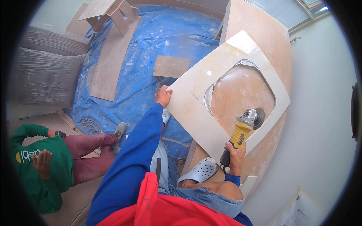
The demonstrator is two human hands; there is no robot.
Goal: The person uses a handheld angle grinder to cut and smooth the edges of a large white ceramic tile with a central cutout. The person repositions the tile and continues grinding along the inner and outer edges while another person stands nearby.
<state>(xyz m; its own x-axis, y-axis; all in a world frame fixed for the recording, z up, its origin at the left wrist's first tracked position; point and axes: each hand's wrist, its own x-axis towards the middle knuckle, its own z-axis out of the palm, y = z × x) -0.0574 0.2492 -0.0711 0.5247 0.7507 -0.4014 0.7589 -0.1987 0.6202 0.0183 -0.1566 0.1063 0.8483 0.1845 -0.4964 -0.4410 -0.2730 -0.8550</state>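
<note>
My left hand [163, 96] grips the left corner of a pale, glossy panel [198, 109], which lies on a long wooden board [247, 20]. The panel has a large rounded cutout, traced with blue marker lines along its upper and left edges, and bare wood shows through it. My right hand [234, 153] holds a yellow and grey angle grinder [241, 132] by its body and dark rear grip, with its disc over the lower right edge of the cutout.
A person in a green top [52, 162] reclines at lower left. Blue plastic sheeting [139, 45] bears loose boards [107, 67]. A plastic-wrapped object [49, 77] stands at left, a wooden stand [100, 9] at upper left, a wall [316, 105] at right. My white clog [200, 169] is beside the board.
</note>
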